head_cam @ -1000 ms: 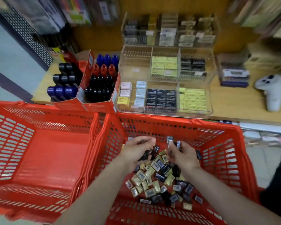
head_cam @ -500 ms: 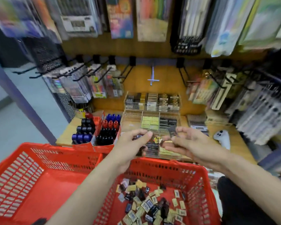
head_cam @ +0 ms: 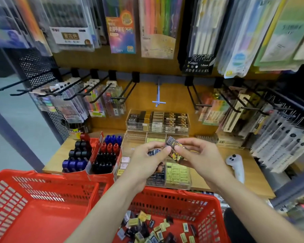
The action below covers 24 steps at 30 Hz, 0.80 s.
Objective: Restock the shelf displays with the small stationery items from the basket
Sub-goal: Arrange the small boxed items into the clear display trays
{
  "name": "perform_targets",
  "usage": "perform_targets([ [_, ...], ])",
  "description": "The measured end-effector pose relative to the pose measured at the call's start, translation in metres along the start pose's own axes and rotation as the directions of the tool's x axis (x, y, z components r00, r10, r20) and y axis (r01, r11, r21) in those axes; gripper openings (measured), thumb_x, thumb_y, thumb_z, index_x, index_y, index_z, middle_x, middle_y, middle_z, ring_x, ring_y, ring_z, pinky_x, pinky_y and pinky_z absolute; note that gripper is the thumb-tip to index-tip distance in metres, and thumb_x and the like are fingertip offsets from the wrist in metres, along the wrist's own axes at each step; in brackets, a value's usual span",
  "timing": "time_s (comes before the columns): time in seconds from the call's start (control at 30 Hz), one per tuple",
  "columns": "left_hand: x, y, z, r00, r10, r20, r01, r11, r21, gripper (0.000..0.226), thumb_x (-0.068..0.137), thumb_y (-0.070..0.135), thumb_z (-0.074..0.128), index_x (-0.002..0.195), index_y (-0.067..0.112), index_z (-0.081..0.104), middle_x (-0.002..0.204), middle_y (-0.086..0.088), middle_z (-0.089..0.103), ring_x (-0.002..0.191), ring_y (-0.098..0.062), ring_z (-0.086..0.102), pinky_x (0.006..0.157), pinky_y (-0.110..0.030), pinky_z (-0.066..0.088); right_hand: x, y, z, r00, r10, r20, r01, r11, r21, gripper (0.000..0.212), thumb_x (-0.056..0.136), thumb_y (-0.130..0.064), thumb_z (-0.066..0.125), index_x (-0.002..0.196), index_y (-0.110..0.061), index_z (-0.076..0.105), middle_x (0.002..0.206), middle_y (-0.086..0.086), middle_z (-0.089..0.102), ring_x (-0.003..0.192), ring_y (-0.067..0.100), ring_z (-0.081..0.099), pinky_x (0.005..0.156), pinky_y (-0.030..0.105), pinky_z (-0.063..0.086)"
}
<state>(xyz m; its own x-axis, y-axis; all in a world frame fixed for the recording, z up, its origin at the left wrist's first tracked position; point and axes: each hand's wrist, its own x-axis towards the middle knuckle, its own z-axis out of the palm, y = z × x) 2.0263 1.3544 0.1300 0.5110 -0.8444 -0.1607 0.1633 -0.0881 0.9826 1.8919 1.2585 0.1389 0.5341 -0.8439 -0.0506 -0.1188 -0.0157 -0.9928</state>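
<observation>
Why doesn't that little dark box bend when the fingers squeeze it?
The little dark box looks stiff: its edges stay straight between the left hand and right hand. Probably light, since fingertips alone hold it. Its shiny wrap might be slippery.

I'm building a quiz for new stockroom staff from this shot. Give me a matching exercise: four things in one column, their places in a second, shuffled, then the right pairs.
Things:
1. small dark packet
2. white controller
3. loose packets
4. blue, red and black markers

Places:
A. lying in the right-hand red basket
B. standing in a red carton left of the clear display trays
C. pinched between the left hand and right hand
D. lying on the wooden shelf, right of the hands

Pairs: 1-C, 2-D, 3-A, 4-B
</observation>
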Motion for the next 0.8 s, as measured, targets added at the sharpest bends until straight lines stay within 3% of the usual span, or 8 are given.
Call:
perform_targets([
  [0.17, 0.003, 0.0, -0.002, 0.998, 0.036, -0.055, -0.037, 0.999, -0.013, 0.012, 0.088, 0.025, 0.073, 0.1, 0.023, 0.074, 0.081, 0.008, 0.069, 0.053, -0.006, 0.054, 0.056, -0.02, 0.048, -0.002, 0.004, 0.006, 0.997, -0.074, 0.023, 0.075, 0.995, -0.061, 0.027, 0.084, -0.013, 0.076, 0.108, -0.024, 0.073, 0.093, -0.001, 0.075, 0.078, 0.014, 0.074, 0.067, 0.026, 0.06],
  [0.37, 0.006, 0.0, -0.005, 0.998, 0.042, -0.054, -0.043, 0.999, -0.024, 0.013, 0.088, 0.032, 0.072, 0.098, 0.026, 0.078, 0.073, 0.011, 0.071, 0.052, -0.004, 0.051, 0.053, -0.018, 0.046, -0.002, 0.001, 0.004, 0.995, -0.089, 0.039, 0.095, 0.977, -0.19, 0.03, 0.085, -0.015, 0.075, 0.114, -0.024, 0.072, 0.086, -0.006, 0.077, 0.073, 0.011, 0.074, 0.074, 0.033, 0.061],
  [0.53, 0.014, -0.004, 0.0, 0.996, 0.055, -0.076, -0.055, 0.998, 0.002, 0.012, 0.088, 0.032, 0.072, 0.09, 0.023, 0.079, 0.065, 0.01, 0.069, 0.051, -0.002, 0.051, 0.048, -0.017, 0.042, -0.005, -0.001, -0.001, 0.989, -0.145, 0.041, 0.151, 0.935, -0.322, 0.032, 0.085, -0.022, 0.075, 0.114, -0.033, 0.07, 0.087, -0.016, 0.075, 0.073, 0.001, 0.071, 0.075, 0.026, 0.058],
  [0.67, 0.026, -0.008, 0.006, 0.996, 0.049, -0.074, -0.049, 0.999, 0.003, 0.013, 0.087, 0.034, 0.073, 0.091, 0.024, 0.08, 0.068, 0.004, 0.069, 0.051, -0.003, 0.052, 0.048, -0.018, 0.043, 0.0, 0.001, -0.001, 0.963, -0.27, 0.001, 0.247, 0.881, -0.404, 0.031, 0.083, -0.023, 0.077, 0.102, -0.046, 0.068, 0.098, -0.024, 0.068, 0.077, -0.004, 0.067, 0.068, 0.01, 0.05],
  [0.8, 0.056, -0.013, -0.007, 0.987, -0.053, -0.151, 0.051, 0.999, -0.02, 0.005, 0.085, 0.03, 0.076, 0.088, 0.027, 0.077, 0.075, -0.004, 0.068, 0.053, -0.01, 0.054, 0.052, -0.02, 0.047, 0.044, 0.004, -0.017, 0.986, -0.141, -0.094, 0.099, 0.93, -0.354, 0.017, 0.084, -0.021, 0.076, 0.087, -0.037, 0.072, 0.08, -0.016, 0.074, 0.075, -0.001, 0.069, 0.068, 0.017, 0.056],
])
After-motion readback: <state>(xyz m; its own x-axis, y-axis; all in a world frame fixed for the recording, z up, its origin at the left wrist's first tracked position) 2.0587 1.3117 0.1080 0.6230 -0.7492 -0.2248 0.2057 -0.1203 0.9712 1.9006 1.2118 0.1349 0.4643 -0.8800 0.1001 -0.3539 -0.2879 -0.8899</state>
